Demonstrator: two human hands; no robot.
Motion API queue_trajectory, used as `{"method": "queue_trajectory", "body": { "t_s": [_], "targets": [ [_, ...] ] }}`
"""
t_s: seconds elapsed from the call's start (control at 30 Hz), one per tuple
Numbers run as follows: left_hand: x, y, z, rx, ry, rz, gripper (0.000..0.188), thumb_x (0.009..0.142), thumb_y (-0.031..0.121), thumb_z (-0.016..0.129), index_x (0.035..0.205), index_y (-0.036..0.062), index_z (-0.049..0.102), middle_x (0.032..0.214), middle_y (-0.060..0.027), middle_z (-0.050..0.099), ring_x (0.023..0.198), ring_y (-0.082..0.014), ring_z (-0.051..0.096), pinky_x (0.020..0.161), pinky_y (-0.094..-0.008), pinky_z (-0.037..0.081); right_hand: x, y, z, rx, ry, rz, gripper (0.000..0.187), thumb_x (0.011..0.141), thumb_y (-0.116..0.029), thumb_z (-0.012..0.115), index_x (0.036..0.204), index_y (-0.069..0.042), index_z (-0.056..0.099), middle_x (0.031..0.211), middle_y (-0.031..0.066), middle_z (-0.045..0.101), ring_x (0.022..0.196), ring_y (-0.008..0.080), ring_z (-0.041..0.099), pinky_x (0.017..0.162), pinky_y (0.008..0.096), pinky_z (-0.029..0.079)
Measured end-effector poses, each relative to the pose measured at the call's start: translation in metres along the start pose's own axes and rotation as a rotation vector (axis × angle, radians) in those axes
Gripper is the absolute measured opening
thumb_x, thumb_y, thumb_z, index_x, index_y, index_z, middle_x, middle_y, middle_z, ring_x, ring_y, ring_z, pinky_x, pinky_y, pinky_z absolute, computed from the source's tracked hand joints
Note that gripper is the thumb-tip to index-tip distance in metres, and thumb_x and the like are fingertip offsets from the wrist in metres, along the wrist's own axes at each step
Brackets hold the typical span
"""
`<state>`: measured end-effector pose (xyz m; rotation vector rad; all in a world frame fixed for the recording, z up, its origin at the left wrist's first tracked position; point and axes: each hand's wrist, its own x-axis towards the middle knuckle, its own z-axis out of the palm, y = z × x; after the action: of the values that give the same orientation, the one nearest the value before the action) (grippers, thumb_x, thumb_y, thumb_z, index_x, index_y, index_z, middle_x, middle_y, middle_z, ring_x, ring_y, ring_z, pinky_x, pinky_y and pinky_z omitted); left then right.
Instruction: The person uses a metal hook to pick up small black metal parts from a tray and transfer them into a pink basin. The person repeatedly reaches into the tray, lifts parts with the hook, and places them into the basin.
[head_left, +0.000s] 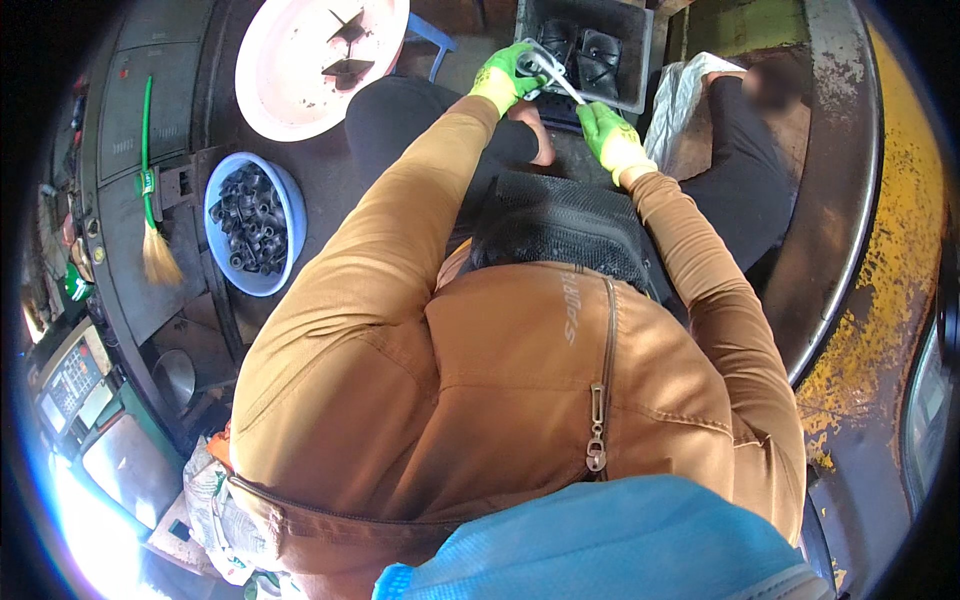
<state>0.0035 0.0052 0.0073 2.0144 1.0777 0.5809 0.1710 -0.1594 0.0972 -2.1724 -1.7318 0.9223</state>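
Observation:
My left hand (505, 78), in a green and yellow glove, is closed around a small part with a round dark opening (529, 64). My right hand (612, 138), gloved the same way, grips a slim pale stick-like tool (563, 81). The tool slants up to the left, its far end at the part; whether it is a blade cannot be made out. Just beyond both hands stands a grey crate (642, 60) with several black moulded pieces (600, 60) inside.
A pink basin (270, 95) holding a few dark pieces stands at the far left. Below it, a blue basin (297, 215) is filled with small black parts. A green-handled broom (150, 190) leans by grey cabinets. A worn yellow machine body (880, 250) borders the right side.

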Motion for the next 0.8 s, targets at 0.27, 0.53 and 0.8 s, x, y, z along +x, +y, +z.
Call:
{"method": "queue_trajectory", "body": {
  "t_s": [0.27, 0.53, 0.8],
  "targets": [
    [-0.003, 0.012, -0.007, 0.025, -0.063, -0.028, 0.047, 0.066, 0.023, 0.080, 0.109, 0.0111, 0.064, 0.106, -0.0116, 0.067, 0.098, -0.0308, 0.063, 0.085, -0.0363, 0.050, 0.008, 0.006, 0.009, -0.097, -0.021, 0.017, 0.037, 0.097, -0.038, 0.036, 0.111, -0.009, 0.054, 0.112, 0.0197, 0.059, 0.102, 0.0397, 0.056, 0.082, 0.0472, 0.046],
    [-0.004, 0.011, -0.007, -0.035, -0.088, -0.036, 0.054, 0.068, 0.025, 0.076, 0.118, 0.0135, 0.059, 0.107, -0.0105, 0.066, 0.099, -0.0277, 0.063, 0.086, -0.0358, 0.049, 0.009, 0.011, 0.010, -0.069, -0.059, 0.036, 0.042, 0.096, -0.042, 0.034, 0.109, -0.008, 0.055, 0.112, 0.0194, 0.060, 0.102, 0.0402, 0.056, 0.085, 0.0476, 0.044],
    [0.003, 0.000, -0.001, 0.012, -0.166, -0.033, 0.055, 0.068, 0.024, 0.076, 0.119, 0.0127, 0.058, 0.111, -0.0105, 0.065, 0.102, -0.0276, 0.062, 0.089, -0.0343, 0.049, 0.003, 0.012, 0.010, -0.091, 0.019, -0.093, 0.034, 0.096, -0.035, 0.037, 0.111, -0.010, 0.056, 0.106, 0.0165, 0.059, 0.096, 0.0380, 0.058, 0.081, 0.0472, 0.046]
  ]
}}
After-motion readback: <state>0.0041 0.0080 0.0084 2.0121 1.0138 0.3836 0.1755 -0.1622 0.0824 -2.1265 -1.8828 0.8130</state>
